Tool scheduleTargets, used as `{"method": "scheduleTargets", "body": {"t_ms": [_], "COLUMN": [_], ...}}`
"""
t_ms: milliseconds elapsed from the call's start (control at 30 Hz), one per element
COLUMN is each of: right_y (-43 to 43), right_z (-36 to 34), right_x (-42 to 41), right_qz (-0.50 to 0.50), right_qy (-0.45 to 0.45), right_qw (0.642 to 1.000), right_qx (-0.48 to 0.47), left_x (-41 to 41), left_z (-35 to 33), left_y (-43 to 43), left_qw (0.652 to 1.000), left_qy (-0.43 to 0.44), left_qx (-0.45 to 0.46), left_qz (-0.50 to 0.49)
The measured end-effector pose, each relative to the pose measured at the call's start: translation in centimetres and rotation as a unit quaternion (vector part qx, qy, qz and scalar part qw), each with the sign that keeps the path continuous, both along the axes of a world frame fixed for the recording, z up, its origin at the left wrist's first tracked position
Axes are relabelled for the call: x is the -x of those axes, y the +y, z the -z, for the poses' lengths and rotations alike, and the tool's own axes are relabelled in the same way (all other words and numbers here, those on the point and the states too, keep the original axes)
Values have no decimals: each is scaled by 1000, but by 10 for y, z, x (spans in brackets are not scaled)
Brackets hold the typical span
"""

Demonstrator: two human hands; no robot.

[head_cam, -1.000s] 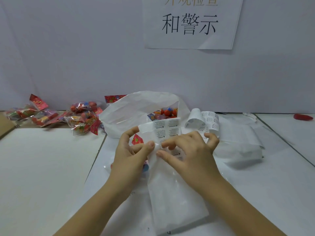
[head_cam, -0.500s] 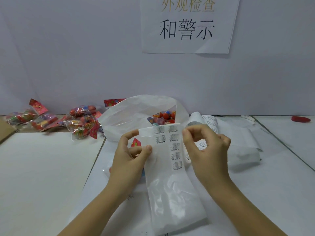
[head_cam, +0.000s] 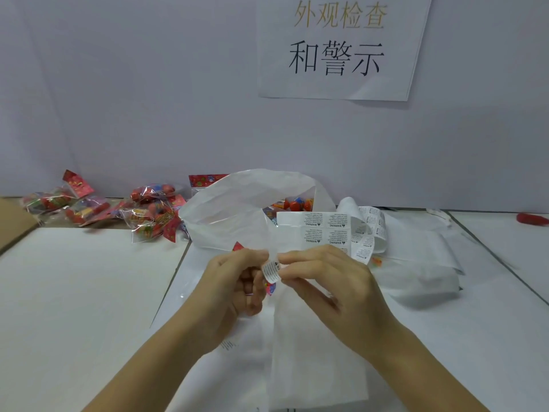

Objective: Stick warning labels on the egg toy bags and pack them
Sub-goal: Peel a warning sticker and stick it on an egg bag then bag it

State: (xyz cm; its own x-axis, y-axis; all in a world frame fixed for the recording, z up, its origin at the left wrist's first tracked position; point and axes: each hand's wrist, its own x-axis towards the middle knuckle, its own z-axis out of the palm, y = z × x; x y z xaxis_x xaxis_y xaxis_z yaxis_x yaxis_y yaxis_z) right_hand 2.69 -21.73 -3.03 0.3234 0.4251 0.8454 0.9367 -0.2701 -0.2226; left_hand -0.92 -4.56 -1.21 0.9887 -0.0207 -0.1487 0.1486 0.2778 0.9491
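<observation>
A small white warning label (head_cam: 271,270) hangs between my two hands, pinched by the fingertips of both. My left hand (head_cam: 234,288) is curled at its left edge, my right hand (head_cam: 329,281) at its right. Behind my right hand the label strip (head_cam: 323,230) stands up, its backing paper (head_cam: 315,367) trailing down to the near edge. An egg toy bag lies under my hands, mostly hidden; a red corner (head_cam: 237,246) shows. The open white plastic bag (head_cam: 237,209) behind holds packed egg toys (head_cam: 295,203).
A heap of egg toy bags (head_cam: 148,215) lies at the back left, with more further left (head_cam: 56,197). Crumpled white backing paper (head_cam: 421,263) sits on the right. A red object (head_cam: 531,218) lies at the far right. A cardboard edge (head_cam: 12,221) shows at left.
My right hand peeled one label off the strip and brought it down to the middle. My left hand let go of the strip and now pinches the label too.
</observation>
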Motion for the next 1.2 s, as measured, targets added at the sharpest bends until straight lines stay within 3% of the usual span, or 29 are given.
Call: {"method": "scheduleTargets", "body": {"t_ms": [267,433,467,533,600,633,700,833,933,1000,1033,1100,1133,1200], "right_y": [-4,-4,-4,-2,2,4,9,13,9,2,-3,-13,-17,-19], "right_z": [5,6,5,2,-1,2,2,5,14,20,23,26,25,24], "right_x": [-5,-3,-2,3,5,4,4,4,-5,-13,-18,-27,-30,-33], "right_qz": [9,30,35,19,-45,-66,-70,-49,1,83,132,203,213,207], "right_qy": [11,10,44,221,419,469,500,471,498,490,471,448,445,443], "right_qw": [1000,999,998,973,896,865,843,848,848,862,870,871,870,872], "right_qx": [5,11,2,-58,-138,-168,-187,-237,-178,-105,-63,0,2,-17], "left_x": [-3,-5,-5,-6,-6,-4,-1,2,-2,-7,-9,-14,-15,-18], "left_z": [-2,2,3,4,4,4,6,10,13,10,9,8,7,7], "left_y": [5,10,10,9,5,3,-2,-6,7,27,38,59,66,74], "left_qw": [1000,992,991,989,981,977,969,957,920,846,803,743,735,767], "left_qy": [-25,-50,-53,-67,-100,-120,-157,-185,-204,-217,-194,-58,22,126], "left_qx": [-6,-105,-109,-92,-78,-83,-118,-189,-289,-442,-530,-659,-676,-625], "left_qz": [-3,-44,-57,-99,-148,-157,-149,-115,-167,-203,-193,-103,-39,67]}}
